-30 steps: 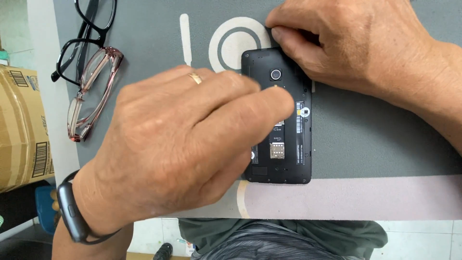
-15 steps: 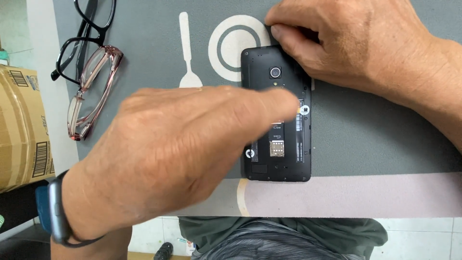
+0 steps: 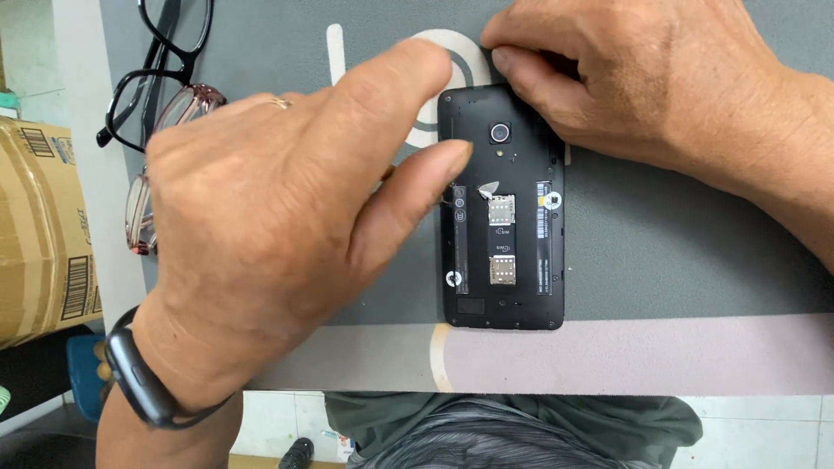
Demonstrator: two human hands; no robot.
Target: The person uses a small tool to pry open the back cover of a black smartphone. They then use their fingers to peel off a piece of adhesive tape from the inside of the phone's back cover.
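A black phone [image 3: 502,207] with its back cover off lies face down on the grey mat [image 3: 678,234] that covers the tabletop, its camera end pointing away from the person and its bottom edge close to the mat's pale front band. Two metal card slots and a few labels show in the open back.

The right hand [image 3: 647,82] rests on the mat at the phone's far right corner, its fingers curled together and pressed against the top edge, steadying the body; its grip holds nothing loose that can be seen. The left hand [image 3: 278,234] hovers over the phone's left side, thumb and forefinger brought near each other at the long left edge, beside a small pale tab just by the upper card slot. Whether the fingertips pinch that tab or only touch the rim cannot be told, since the hand covers the spot.

The work looks like the opening-up stage, with the phone's insides being handled. A fine, steady fingertip hold seems called for, with the phone pinned flat.

Two pairs of glasses [image 3: 161,95] lie at the mat's left edge, and a cardboard box [image 3: 39,230] stands further left.
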